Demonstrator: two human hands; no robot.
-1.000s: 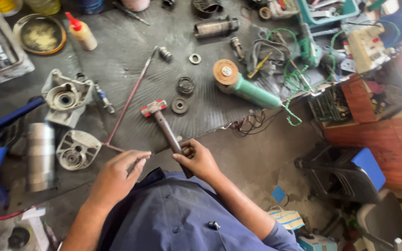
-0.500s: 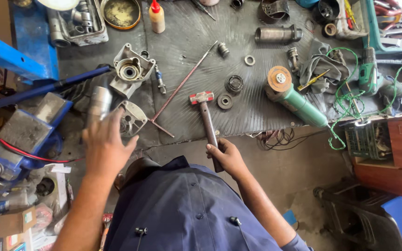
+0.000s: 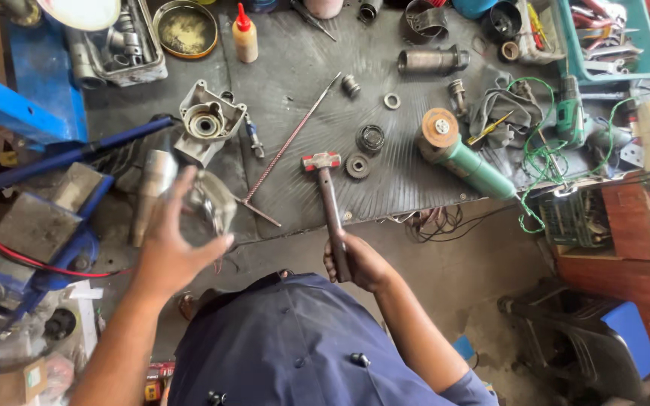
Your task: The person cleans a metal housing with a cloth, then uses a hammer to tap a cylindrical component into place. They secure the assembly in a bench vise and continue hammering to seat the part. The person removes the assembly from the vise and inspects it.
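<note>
hammer point(image 3: 330, 201): red-and-silver head, dark handle | angle grinder point(image 3: 464, 159), right of hammer: green body, orange disc | bottle point(image 3: 245, 35), above-left of hammer: yellow, red cap | mat point(image 3: 385, 188): dark grey, ribbed

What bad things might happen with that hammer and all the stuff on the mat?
The right hand grips the hammer low on its handle, so a swing might be hard to steer and hit the small rings beside its head, sending them rolling.
The left hand reaches toward the metal part near the long rod; a knock might shift the rod.
The green cable lies tangled by the grinder and might snag.
</note>
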